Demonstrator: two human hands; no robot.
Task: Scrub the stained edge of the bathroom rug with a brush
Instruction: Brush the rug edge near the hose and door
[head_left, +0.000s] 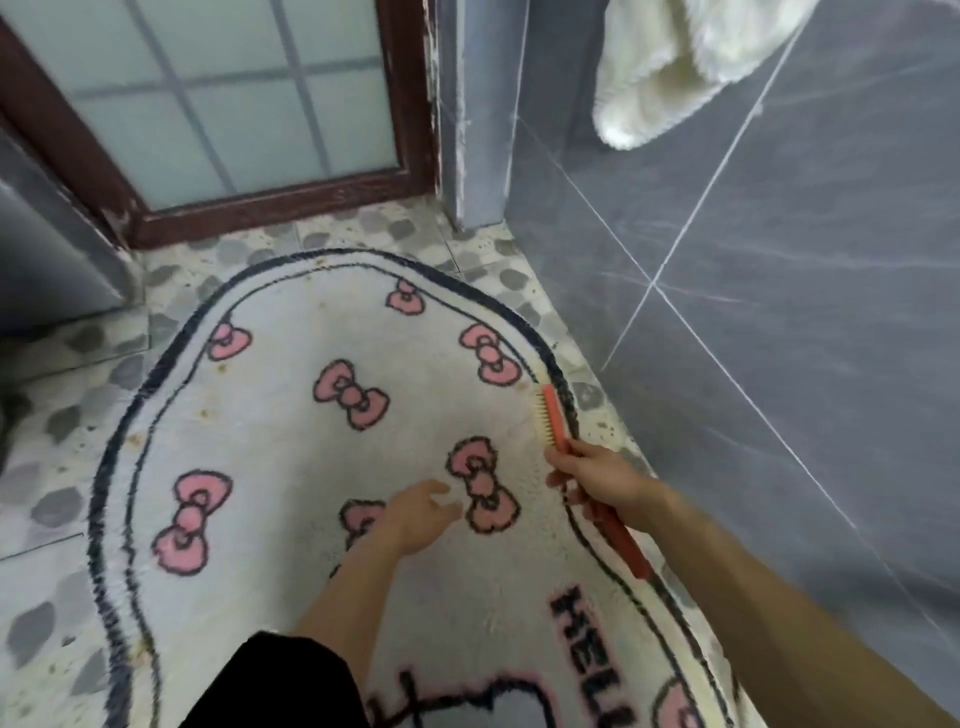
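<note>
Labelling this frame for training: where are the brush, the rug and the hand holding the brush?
brush (554, 418), head view, orange back of its head.
rug (283, 465), head view, bare white pile between bows.
right hand (597, 477), head view, back of the hand.

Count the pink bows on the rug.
7 bows: top, upper left, upper right, centre, lower left, one by the right hand, one partly under the left hand. More possibly cropped below.
</note>
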